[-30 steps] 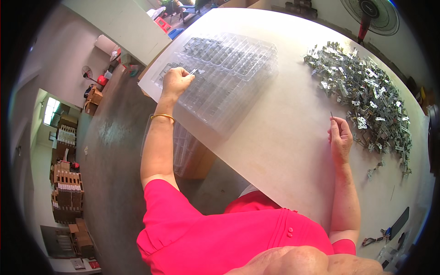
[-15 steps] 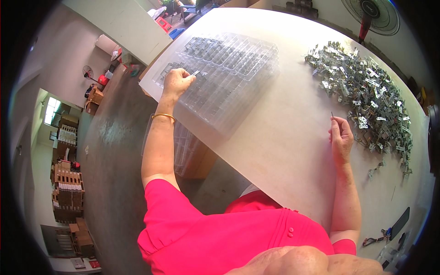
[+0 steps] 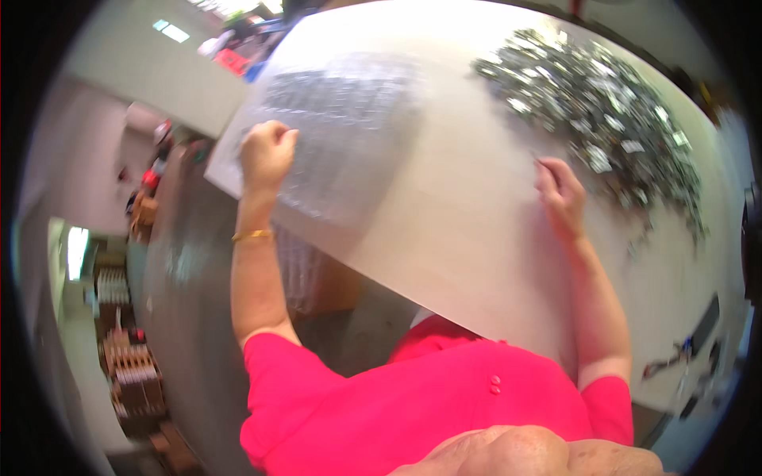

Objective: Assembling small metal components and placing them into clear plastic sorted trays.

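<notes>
1. Presently, from my remote seat, I am seeing the left hand (image 3: 268,155) hovering at the left part of the clear tray stack (image 3: 341,178), its fingers curled; blur is hiding whether they are closing on anything, so I cannot tell.
2. The right hand (image 3: 561,194) is pinching what seems to be a thin dark piece (image 3: 536,156) over the counter (image 3: 444,214).
3. I am judging this as a handling step at the trays; a next move would be calling for a sharper view of both fingertips.
4. Right of the trays, well apart, the metal parts (image 3: 603,119) are lying heaped.
5. Farther out, brown boxes (image 3: 131,365) are standing at left.
6. I am finding no readable brand, label or writing.
</notes>
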`<action>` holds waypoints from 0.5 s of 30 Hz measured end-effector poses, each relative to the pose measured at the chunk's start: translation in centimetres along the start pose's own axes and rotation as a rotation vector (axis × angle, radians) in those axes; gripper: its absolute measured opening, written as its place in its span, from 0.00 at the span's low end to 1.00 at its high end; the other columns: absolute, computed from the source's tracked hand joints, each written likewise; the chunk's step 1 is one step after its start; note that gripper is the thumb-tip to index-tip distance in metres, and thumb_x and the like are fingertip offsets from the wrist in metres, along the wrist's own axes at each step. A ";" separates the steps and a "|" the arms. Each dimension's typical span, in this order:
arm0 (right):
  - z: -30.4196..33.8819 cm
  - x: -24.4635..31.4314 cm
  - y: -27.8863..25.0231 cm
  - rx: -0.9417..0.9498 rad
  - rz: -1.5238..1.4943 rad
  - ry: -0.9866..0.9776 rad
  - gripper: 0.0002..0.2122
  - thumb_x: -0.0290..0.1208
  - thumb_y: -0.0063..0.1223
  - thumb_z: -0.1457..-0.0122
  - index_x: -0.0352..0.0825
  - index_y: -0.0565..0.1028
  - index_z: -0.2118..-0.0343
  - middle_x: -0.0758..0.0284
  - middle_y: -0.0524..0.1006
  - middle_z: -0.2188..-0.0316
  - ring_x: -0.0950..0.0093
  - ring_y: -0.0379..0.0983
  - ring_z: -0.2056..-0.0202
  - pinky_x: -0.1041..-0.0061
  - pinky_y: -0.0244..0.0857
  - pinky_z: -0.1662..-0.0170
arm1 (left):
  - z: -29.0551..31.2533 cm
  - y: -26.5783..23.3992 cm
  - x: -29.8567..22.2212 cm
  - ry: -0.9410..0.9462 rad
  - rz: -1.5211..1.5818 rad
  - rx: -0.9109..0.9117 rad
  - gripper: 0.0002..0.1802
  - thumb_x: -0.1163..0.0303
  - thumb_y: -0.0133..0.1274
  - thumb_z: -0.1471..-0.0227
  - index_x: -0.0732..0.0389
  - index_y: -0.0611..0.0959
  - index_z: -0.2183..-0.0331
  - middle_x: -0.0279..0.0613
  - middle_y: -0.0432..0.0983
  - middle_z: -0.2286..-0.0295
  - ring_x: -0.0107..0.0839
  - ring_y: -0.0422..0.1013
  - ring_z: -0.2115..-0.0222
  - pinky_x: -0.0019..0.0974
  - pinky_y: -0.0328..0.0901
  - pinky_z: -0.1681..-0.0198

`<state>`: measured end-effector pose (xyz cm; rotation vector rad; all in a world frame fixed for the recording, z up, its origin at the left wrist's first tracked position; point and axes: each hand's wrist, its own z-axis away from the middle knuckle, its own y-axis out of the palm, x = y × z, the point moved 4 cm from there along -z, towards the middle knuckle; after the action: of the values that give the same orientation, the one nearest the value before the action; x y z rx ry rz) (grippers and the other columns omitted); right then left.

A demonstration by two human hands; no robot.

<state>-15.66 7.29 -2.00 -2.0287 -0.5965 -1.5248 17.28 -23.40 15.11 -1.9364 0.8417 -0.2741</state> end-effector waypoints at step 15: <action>2.0 -0.3 2.6 0.314 0.453 -0.523 0.04 0.29 0.53 0.44 0.37 0.74 0.68 0.63 0.77 0.71 0.62 0.75 0.68 0.64 0.68 0.66 | 7.0 8.0 -34.8 0.827 0.576 0.176 0.04 0.75 0.60 0.55 0.63 0.81 0.73 0.44 0.76 0.72 0.44 0.72 0.68 0.43 0.66 0.61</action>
<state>-12.60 6.59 -3.08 -2.1205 -0.4822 -0.5995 -8.22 2.11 10.22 -1.3072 1.7927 -0.7859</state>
